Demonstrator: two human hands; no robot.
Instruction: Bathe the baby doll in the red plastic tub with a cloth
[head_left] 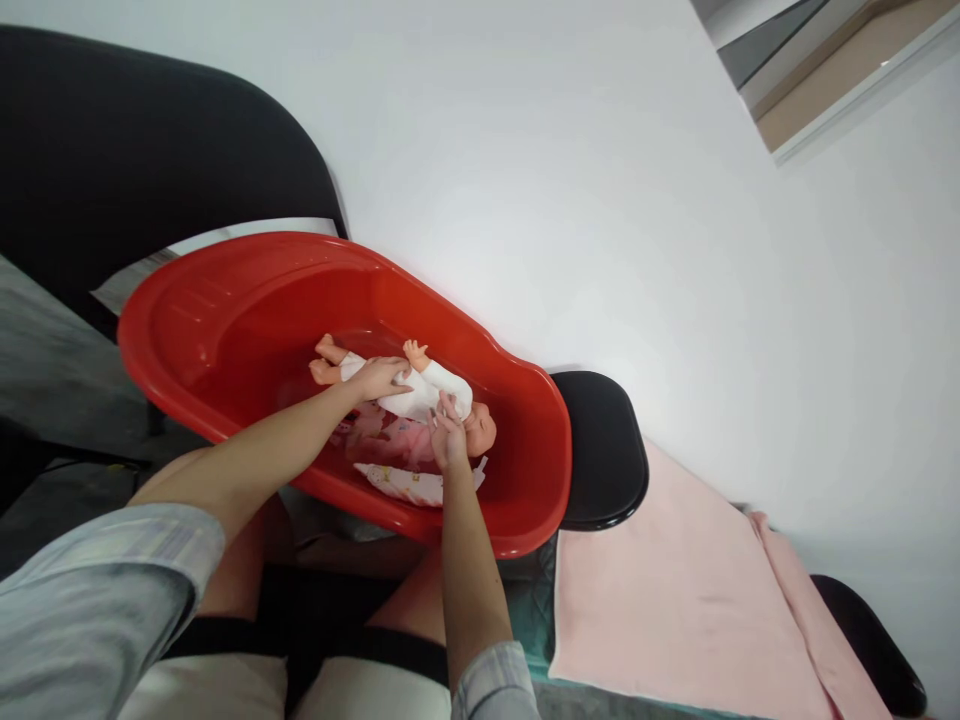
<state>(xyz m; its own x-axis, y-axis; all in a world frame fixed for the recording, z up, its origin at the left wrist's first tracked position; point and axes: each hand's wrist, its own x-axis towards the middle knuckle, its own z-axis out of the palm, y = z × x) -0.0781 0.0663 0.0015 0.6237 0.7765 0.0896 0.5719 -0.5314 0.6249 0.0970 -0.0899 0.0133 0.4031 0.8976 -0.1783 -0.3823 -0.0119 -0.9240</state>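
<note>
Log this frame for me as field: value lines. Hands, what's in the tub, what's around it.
container: red baby bathtub
in tub: baby doll in a white outfit, feet bare; pink cloth; white patterned item, exact type unclear
doll pose: lying, head toward image right, feet toward image left
left hand: on doll's torso
right hand: at doll's neck and shoulder, exact grip unclear
right of tub: black seat, then pink towel

We see a white-clothed plastic doll (414,400) inside an oblong red plastic tub (300,290); a rounded black panel (604,450) adjoins its right end; a flat pink cloth (667,600) lies farther right.
</note>
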